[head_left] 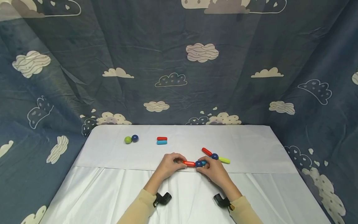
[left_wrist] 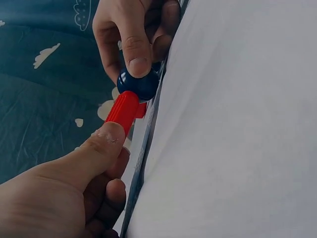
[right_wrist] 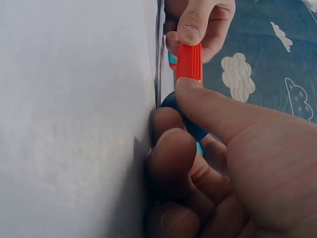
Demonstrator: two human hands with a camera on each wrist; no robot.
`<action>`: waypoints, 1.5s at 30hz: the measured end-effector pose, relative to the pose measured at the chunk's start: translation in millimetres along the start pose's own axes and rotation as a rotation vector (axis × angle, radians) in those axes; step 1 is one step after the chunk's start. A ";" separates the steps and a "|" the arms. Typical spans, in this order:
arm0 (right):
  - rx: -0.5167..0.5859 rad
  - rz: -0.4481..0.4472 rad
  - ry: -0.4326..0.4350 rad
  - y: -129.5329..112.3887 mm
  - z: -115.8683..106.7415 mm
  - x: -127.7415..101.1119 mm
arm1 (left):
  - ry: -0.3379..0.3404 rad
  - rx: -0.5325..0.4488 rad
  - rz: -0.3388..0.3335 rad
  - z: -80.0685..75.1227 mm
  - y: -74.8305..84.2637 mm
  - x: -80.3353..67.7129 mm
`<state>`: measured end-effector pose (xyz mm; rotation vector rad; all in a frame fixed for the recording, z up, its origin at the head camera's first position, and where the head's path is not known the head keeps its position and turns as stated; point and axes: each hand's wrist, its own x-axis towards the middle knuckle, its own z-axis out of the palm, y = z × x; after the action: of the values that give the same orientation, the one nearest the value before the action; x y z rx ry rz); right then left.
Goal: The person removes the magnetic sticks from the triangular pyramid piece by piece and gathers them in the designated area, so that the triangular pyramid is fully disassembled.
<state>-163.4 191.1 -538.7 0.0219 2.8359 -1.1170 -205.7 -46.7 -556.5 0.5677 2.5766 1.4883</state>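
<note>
My left hand (head_left: 168, 165) pinches a red rod (head_left: 189, 163) between thumb and fingers, near the rod's far-left end. The rod's other end meets a dark blue ball (left_wrist: 137, 83). Around that ball my right hand (head_left: 214, 171) curls, its thumb pressing on the ball close to the joint with the rod. From the ball's other side a light blue rod (head_left: 204, 162) sticks out, largely hidden by the right fingers. Just beyond the right hand lies a joined piece: a red rod (head_left: 207, 151), a dark blue ball (head_left: 214, 156) and a yellow-green rod (head_left: 224, 160).
Farther back on the white table (head_left: 112, 155), a green ball (head_left: 127, 140) and a dark blue ball (head_left: 135, 138) sit side by side. Right of them, a red rod (head_left: 162, 138) lies against a light blue rod (head_left: 162, 142). A dark cloud-patterned curtain (head_left: 173, 96) surrounds the table.
</note>
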 end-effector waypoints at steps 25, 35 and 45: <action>0.194 0.052 -0.038 19.6 -7.2 7.7 | 0.359 -0.072 -0.143 -52.8 -29.3 0.1; 0.339 0.047 -0.122 30.3 -16.1 13.1 | 0.487 0.043 -0.151 -66.8 -41.7 3.1; 0.379 0.068 -0.131 34.0 -16.0 14.1 | 0.533 0.111 -0.179 -69.4 -46.0 9.7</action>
<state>-177.1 226.6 -551.5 0.0681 2.4533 -1.5579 -246.1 -120.0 -559.4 -0.0732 3.0086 1.6134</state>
